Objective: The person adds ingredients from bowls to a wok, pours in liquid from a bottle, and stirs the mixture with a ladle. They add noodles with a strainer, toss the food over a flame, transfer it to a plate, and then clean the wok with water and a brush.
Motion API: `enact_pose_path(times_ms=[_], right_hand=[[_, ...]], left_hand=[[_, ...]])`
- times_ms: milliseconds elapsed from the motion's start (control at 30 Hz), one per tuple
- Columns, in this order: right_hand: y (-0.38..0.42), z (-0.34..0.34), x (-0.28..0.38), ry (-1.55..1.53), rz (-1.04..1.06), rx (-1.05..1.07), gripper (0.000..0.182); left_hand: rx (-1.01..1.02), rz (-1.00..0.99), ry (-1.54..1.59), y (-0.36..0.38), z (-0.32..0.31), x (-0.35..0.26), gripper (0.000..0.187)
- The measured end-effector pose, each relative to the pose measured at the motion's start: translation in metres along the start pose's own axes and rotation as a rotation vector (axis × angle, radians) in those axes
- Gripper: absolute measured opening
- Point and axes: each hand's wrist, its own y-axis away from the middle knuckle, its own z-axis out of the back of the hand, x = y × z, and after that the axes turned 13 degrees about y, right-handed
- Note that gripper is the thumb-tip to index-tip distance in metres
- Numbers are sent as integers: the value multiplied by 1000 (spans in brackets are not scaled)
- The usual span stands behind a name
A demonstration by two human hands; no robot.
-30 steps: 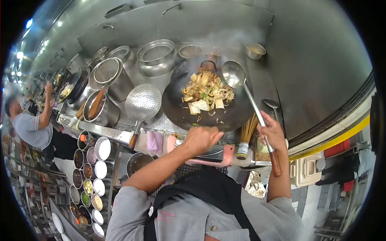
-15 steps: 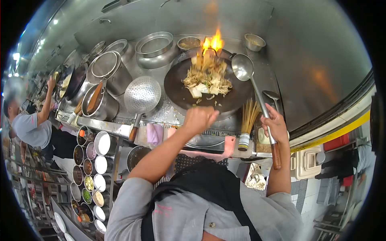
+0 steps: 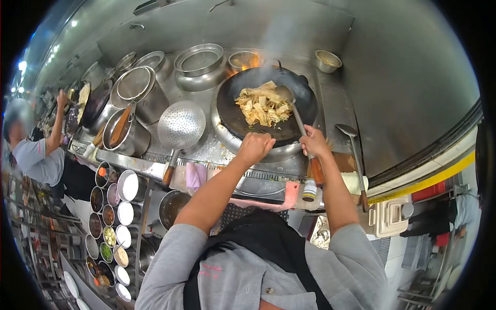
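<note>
My left hand is closed in a fist at the near rim of a dark wok; the exact part it grips is hidden under the fingers. In the wok lies a heap of browned, sliced food with flat pale pieces and thin strips. My right hand is wrapped round the handle of a long steel ladle, whose wooden end points down toward me. The ladle's bowl rests against the right side of the food. Steam rises above the wok, and orange flame shows behind its far left edge.
A perforated skimmer and steel pots stand left of the wok. Right of it lies a long-handled spatula. A pink cloth hangs at the front edge. Seasoning tubs line the lower left. A co-worker cooks farther left.
The wok has come down level from its tilt, and the tossed food has settled in it. The tall flame has shrunk. My right hand has brought the ladle left, its bowl now in the food.
</note>
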Motion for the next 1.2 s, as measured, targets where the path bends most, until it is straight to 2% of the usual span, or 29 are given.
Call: enact_pose_path(times_ms=[67, 167, 333, 467, 567, 733, 833, 900, 967, 1067, 1167, 1200], right_hand=[[-12, 6, -2, -265, 27, 147, 72], [-41, 8, 4, -245, 91, 52, 72], [-87, -1, 24, 257, 88, -227, 70], [-108, -16, 28, 149, 143, 40, 68], [-67, -10, 50, 198, 187, 248, 69], [-7, 25, 62, 172, 200, 188, 70], [-3, 24, 61, 217, 233, 103, 70], [9, 15, 69, 139, 203, 205, 71], [2, 0, 61, 190, 208, 235, 64], [-20, -28, 48, 591, 405, 48, 60], [-2, -33, 58, 626, 342, 54, 58], [-4, -32, 47, 697, 384, 74, 66]], left_hand=[[2, 4, 6, -1, -1, 3, 29], [7, 7, 4, -1, -4, 5, 29], [-2, 22, -11, -1, -2, 0, 30], [-24, 12, -33, 0, -3, 1, 30], [-18, 14, 1, -1, -4, 4, 30], [-19, 28, -31, -2, -2, -1, 28], [-21, 25, -19, 0, -2, 0, 28], [-26, 6, -17, -3, -2, 1, 29], [-34, -10, -12, -2, -2, 1, 29], [-30, -8, -51, -1, 1, -3, 29], [-23, 5, -10, -2, -2, -1, 30], [-27, 0, -16, -1, -2, 3, 30]])
